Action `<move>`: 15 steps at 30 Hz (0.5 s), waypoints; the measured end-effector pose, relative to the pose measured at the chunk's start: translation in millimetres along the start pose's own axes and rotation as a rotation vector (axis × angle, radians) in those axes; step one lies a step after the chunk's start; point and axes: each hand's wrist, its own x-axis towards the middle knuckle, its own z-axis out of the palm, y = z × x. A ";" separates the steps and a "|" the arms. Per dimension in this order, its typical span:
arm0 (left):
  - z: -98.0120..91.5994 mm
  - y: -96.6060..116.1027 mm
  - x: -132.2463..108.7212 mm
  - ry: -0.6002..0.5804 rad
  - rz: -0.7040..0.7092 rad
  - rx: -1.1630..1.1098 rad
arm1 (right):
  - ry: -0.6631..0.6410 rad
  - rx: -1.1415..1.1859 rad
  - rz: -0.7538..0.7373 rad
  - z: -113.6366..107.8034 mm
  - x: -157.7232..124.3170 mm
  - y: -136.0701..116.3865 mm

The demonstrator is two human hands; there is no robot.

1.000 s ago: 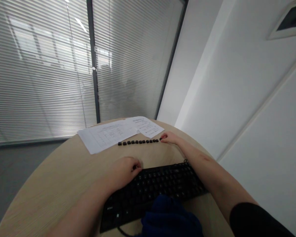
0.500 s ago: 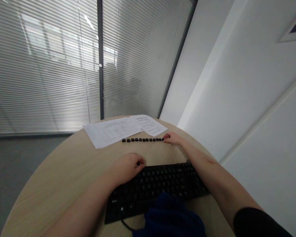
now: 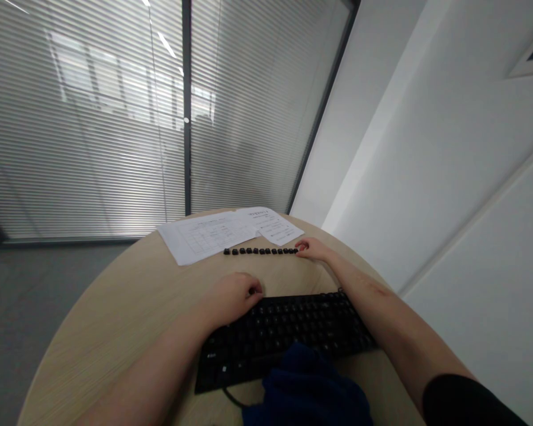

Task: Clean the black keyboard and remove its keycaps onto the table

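Observation:
A long row of small black keycaps [image 3: 262, 251] runs across the wooden table. At its right end is my right hand [image 3: 311, 249], its fingers closed in a pinch at the last keycap. Closer to me lies a black keyboard [image 3: 293, 322], turned at a slight slant. My left hand [image 3: 235, 299] rests over the keyboard's far left edge with its fingers curled. A dark spot shows between that thumb and the fingers, but whether it is an object or a gap is unclear.
Sheets of printed paper [image 3: 208, 234] lie just beyond the keycaps. A dark blue cloth [image 3: 313, 390] covers part of the keyboard's near edge, and a black cable [image 3: 233, 398] comes out beside it. The round table [image 3: 102, 331] stands near a glass partition with blinds and a white wall.
The view has shifted slightly, so the table and papers appear a little farther right. Both hands keep nearly the same places by the keyboard and the keycap row.

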 end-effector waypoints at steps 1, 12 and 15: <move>0.3 -0.5 0.2 0.003 0.006 0.000 | 0.011 0.007 -0.002 -2.1 -1.7 -1.0; 0.6 -3.8 2.2 -0.035 0.014 0.011 | 0.434 0.310 0.062 -48.4 -83.0 -12.0; -0.8 -3.0 2.9 -0.063 0.007 0.030 | 0.483 0.793 0.059 -51.7 -132.0 -18.6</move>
